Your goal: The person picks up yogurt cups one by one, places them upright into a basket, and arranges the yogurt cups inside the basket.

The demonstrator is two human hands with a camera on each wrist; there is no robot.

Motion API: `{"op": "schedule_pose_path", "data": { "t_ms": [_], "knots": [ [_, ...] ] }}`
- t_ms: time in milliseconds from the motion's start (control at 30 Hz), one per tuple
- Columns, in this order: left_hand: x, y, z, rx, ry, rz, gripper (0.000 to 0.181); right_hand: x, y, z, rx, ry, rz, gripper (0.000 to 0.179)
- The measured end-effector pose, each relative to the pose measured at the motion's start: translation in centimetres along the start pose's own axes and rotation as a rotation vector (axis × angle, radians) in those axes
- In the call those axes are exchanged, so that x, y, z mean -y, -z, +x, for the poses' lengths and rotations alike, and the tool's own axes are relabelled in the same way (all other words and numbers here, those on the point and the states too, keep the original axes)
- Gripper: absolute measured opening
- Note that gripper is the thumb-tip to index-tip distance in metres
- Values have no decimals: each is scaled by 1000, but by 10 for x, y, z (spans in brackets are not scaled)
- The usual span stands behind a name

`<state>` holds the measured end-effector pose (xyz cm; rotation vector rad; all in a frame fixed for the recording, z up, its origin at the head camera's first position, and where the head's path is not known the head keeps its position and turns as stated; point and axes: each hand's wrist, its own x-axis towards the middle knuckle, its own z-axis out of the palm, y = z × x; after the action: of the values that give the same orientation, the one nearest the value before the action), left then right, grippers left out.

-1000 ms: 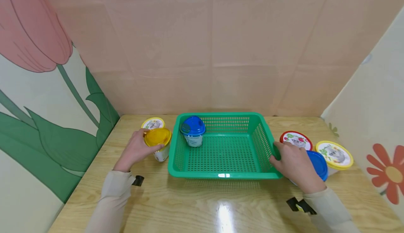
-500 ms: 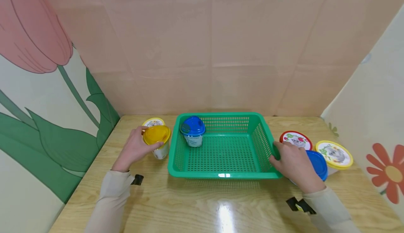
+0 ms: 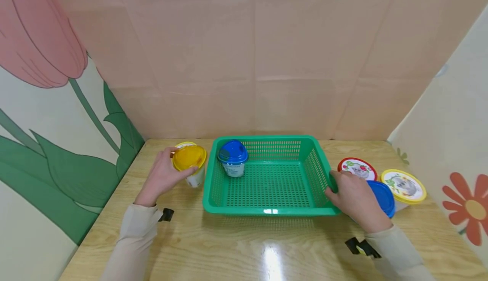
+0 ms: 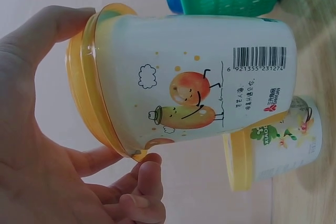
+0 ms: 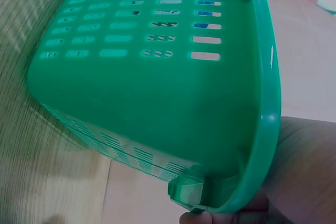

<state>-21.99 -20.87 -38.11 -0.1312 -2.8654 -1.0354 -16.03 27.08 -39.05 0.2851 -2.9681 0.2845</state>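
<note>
My left hand (image 3: 162, 177) grips a yogurt cup (image 3: 189, 157) by its yellow lid, thumb on one side and fingers on the other. In the left wrist view the cup (image 4: 184, 82) shows fruit drawings and a barcode, and appears raised off the table. My right hand (image 3: 354, 198) holds the right rim of a green plastic basket (image 3: 267, 211). The right wrist view has the basket's end wall (image 5: 142, 93) filling most of the frame, with the fingers partly hidden under the rim. A blue-lidded cup (image 3: 233, 152) stands in the basket's back left corner.
A yellow-lidded tub (image 3: 185, 144) stands behind the held cup, partly covered by it. Right of the basket are a red-lidded tub (image 3: 358, 169), a blue-lidded one (image 3: 383, 198) and a yellow-lidded one (image 3: 404, 185). The wooden table (image 3: 228, 247) meets a pink back wall.
The yellow-lidded cup in my left hand has risen a little and now covers more of the tub behind it. My right hand and the basket have stayed in place.
</note>
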Motion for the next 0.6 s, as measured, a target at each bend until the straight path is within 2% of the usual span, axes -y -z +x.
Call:
{"op": "schedule_pose_path", "data": {
  "t_ms": [600],
  "knots": [
    [-6, 2, -1, -68, -8, -20, 94, 2, 1, 1, 12, -3, -10, 54]
  ]
}}
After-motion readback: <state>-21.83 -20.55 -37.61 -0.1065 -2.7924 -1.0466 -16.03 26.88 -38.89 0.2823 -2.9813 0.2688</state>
